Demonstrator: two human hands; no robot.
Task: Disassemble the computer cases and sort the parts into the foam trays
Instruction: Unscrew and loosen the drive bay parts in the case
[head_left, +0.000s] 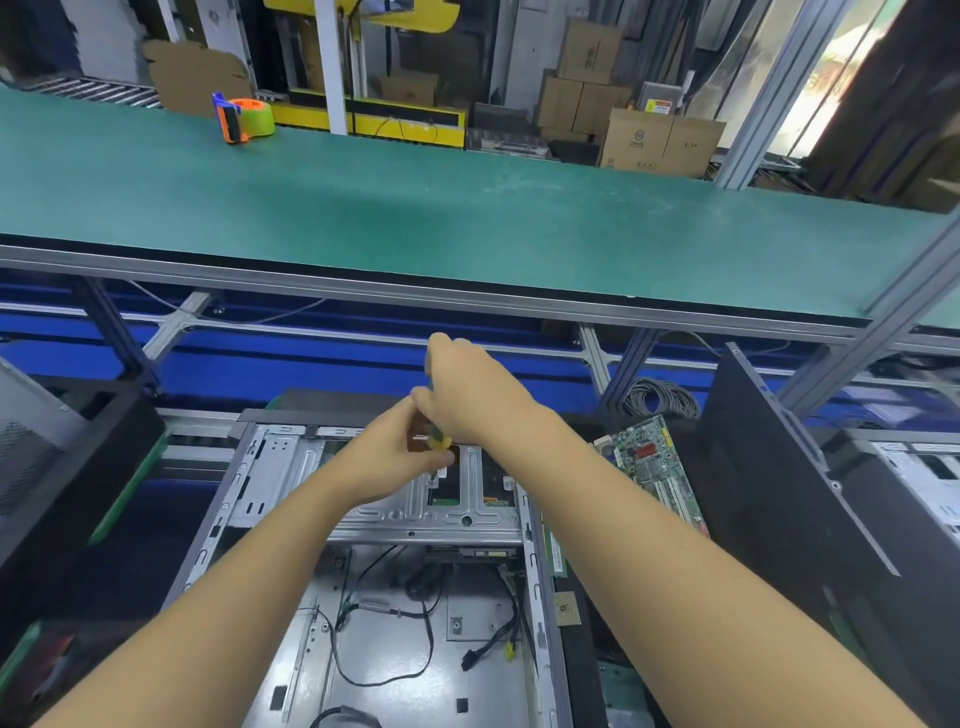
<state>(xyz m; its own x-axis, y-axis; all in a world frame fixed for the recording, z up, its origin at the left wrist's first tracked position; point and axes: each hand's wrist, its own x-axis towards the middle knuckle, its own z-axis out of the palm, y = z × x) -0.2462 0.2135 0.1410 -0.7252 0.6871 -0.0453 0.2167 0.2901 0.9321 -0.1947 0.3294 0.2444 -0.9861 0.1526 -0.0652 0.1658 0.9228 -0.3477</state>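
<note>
Screwdriver (438, 442) within fingers (421, 462), above case (283, 467)

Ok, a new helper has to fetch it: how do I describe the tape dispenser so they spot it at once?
Find the long green shelf that runs across above the open computer case. The tape dispenser stands near its far left edge, in front of the yellow machine frame. It is the only thing in view on that surface: orange handle, blue tip, lime-green roll.

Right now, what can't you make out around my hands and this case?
- Screwdriver tip and any screw: head view, hidden by left hand and right hand.
- Computer case near end: head view, cut off by bottom edge.
- Motherboard markings: head view, too small.
</note>
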